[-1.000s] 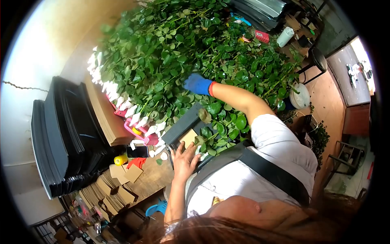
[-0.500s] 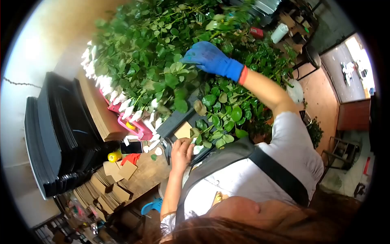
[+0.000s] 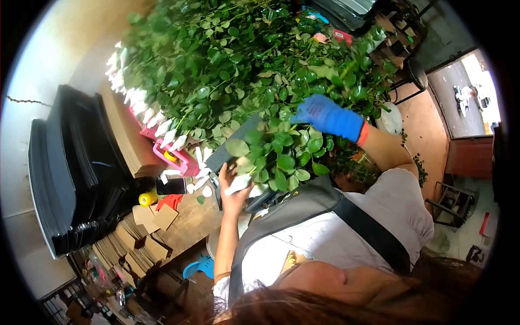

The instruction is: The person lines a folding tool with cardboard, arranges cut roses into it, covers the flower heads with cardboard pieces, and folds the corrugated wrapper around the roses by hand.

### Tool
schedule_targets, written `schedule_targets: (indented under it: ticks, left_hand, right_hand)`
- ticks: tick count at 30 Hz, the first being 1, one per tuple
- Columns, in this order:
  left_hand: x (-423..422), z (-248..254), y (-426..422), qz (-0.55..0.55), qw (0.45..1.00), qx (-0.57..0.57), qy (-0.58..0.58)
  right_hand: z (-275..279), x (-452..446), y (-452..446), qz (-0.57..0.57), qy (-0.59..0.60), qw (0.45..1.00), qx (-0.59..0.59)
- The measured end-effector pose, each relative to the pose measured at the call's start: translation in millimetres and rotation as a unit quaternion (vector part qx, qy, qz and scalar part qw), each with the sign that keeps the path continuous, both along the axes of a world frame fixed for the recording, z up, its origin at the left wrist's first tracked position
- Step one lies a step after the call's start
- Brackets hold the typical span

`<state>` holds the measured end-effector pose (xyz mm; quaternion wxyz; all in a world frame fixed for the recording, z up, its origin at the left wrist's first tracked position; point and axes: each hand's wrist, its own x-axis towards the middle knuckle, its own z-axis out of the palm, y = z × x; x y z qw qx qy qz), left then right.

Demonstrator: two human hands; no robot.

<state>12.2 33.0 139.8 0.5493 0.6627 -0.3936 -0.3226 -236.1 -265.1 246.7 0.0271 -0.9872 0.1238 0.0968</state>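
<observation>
My right hand [image 3: 322,115], in a blue knitted glove with a red cuff, is closed round a leafy rose stem; the stem itself is mostly hidden by leaves. That stem's white-wrapped bud [image 3: 238,184] lies over the palm of my left hand [image 3: 232,190], which is bare, its fingers apart. Beneath the leaves, a dark ribbed board [image 3: 234,143] slants beside my left hand. Beyond both hands spreads a large heap of leafy stems [image 3: 216,70], with white-wrapped buds [image 3: 138,105] along its left side.
Stacked black sheets [image 3: 81,173] stand at left. A phone [image 3: 170,186], a yellow roll [image 3: 147,199], a pink holder [image 3: 179,158] and cardboard pieces [image 3: 165,216] lie on the wooden table [image 3: 197,216]. A white bucket [image 3: 390,119] and a stool [image 3: 416,75] are at right.
The gloved right hand rose over the heap and came back lower and to the right with a stem. A white-wrapped bud now lies at my left hand, whose fingers have lifted off the board.
</observation>
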Motion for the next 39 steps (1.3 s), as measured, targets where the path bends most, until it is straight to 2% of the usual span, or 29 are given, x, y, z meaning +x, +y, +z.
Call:
schedule_targets:
  ticks: [2, 3, 4, 6, 7, 10, 11, 13, 14, 16, 17, 18, 19, 20, 21, 23, 25, 26, 27, 28, 30, 31, 34, 35, 37, 38, 39]
  left_hand:
    - [-1, 7, -2, -0.005, 0.999, 0.027, 0.027]
    - [5, 4, -2, -0.048, 0.997, 0.052, -0.036]
    - [5, 10, -6, -0.072, 0.993, 0.010, -0.097]
    - [1, 21, -7, -0.054, 0.994, 0.037, -0.088]
    - [-3, 29, -7, -0.046, 0.992, 0.068, -0.099]
    - [-5, 29, -8, -0.044, 0.988, 0.055, -0.138]
    - [-7, 35, -9, -0.041, 0.988, 0.067, -0.133]
    - [-7, 36, -11, -0.049, 0.974, 0.031, -0.220]
    - [-7, 37, -11, -0.050, 0.963, 0.014, -0.263]
    - [-6, 37, -14, -0.046, 0.946, 0.011, -0.321]
    - [-4, 37, -15, -0.045, 0.935, 0.009, -0.351]
    - [-8, 33, -17, -0.022, 0.943, 0.009, -0.333]
    - [-9, 27, -18, -0.009, 0.945, 0.014, -0.327]
    - [-10, 21, -16, 0.002, 0.947, 0.022, -0.321]
    - [-10, 15, -13, 0.014, 0.965, 0.035, -0.259]
    - [-12, 3, -12, 0.040, 0.989, 0.054, -0.130]
    - [-9, -13, -8, 0.059, 0.992, 0.104, -0.041]
    - [-9, -18, -6, 0.069, 0.989, 0.130, 0.003]
    - [-14, 6, -19, 0.080, 0.997, 0.017, 0.018]
    - [-1, -39, -9, 0.030, 0.990, 0.007, -0.135]
    - [-6, -16, -14, 0.044, 0.999, 0.018, 0.018]
    - [-8, -8, -15, 0.039, 0.999, -0.027, -0.017]
    - [-13, 3, -18, 0.077, 0.997, -0.028, -0.014]
    - [-11, 8, -18, 0.050, 0.996, -0.004, -0.074]
    - [-3, 16, -19, -0.007, 0.981, 0.042, -0.190]
    - [-4, 17, -20, -0.008, 0.981, 0.047, -0.190]
    - [-4, 18, -21, -0.008, 0.981, 0.052, -0.189]
  right_hand:
    - [-43, -7, 3, -0.054, 0.076, 0.996, -0.012]
    - [-53, -8, 5, -0.081, 0.112, 0.990, -0.015]
    - [-51, -8, 7, -0.073, 0.129, 0.989, -0.013]
    - [-31, 1, 8, -0.056, 0.162, 0.985, -0.011]
    - [6, 22, 9, -0.070, 0.249, 0.966, -0.002]
    - [5, 61, -14, -0.099, -0.008, 0.995, -0.001]
    - [-7, 82, -24, -0.097, -0.093, 0.991, 0.002]
    - [-62, 114, -45, -0.018, -0.220, 0.974, -0.050]
    - [-84, 128, -52, -0.022, -0.100, 0.994, -0.047]
    - [-106, 150, -59, -0.026, 0.141, 0.989, -0.037]
    - [-106, 151, -64, -0.038, 0.085, 0.996, -0.005]
    - [-104, 146, -74, -0.046, 0.033, 0.998, 0.024]
    - [-96, 144, -80, -0.051, -0.016, 0.997, 0.056]
    - [-78, 150, -81, -0.126, 0.012, 0.989, 0.072]
    - [-77, 131, -87, -0.051, -0.176, 0.979, 0.087]
    - [-15, 105, -79, 0.027, -0.271, 0.960, 0.060]
    - [39, 82, -60, 0.061, -0.294, 0.953, 0.040]
    - [49, 70, -51, 0.069, -0.246, 0.964, 0.072]
    - [56, 58, -41, 0.076, -0.199, 0.972, 0.103]
    - [58, 47, -34, 0.080, -0.152, 0.976, 0.132]
    - [26, 29, -24, 0.014, -0.047, 0.996, 0.077]
    - [7, 22, -21, -0.020, 0.006, 0.999, 0.047]
    - [-31, 11, -15, -0.102, 0.049, 0.991, -0.070]
    - [-37, 12, -11, -0.130, 0.052, 0.989, -0.052]
    - [-63, 3, -9, -0.100, 0.004, 0.995, 0.010]
    - [-82, -5, -10, -0.084, -0.020, 0.995, 0.039]
    - [-105, -17, -27, -0.073, -0.081, 0.987, 0.123]
